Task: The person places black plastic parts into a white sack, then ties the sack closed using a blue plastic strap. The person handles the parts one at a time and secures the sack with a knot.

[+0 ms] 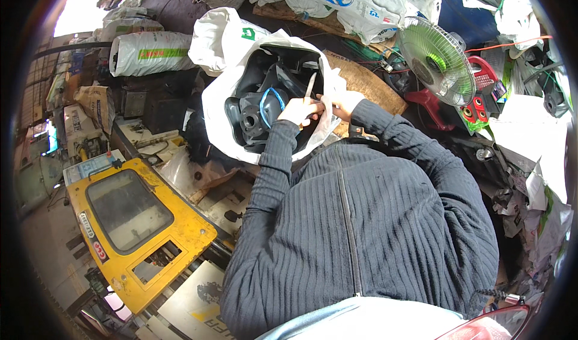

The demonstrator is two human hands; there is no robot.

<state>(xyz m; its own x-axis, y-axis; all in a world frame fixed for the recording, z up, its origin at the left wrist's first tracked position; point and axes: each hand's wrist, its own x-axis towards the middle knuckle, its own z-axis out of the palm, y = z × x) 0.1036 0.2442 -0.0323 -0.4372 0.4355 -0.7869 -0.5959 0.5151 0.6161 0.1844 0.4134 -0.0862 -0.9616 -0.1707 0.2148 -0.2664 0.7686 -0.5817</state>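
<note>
We seem to be working at the white sack (215,112); our left hand (296,112) grips a slim tool (310,85) (pale, upward-pointing), our right hand (348,103) pinches plastic; next likely needs steady tension.

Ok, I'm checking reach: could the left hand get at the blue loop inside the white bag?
Probably yes: the left hand is close beside the blue loop, the white bag gapes open, and nothing visible blocks the gap, though that hand seems to hold a slim pale tool.

Two hands (297,111) (347,103), one held sack (218,108), one fan (435,61)
</note>
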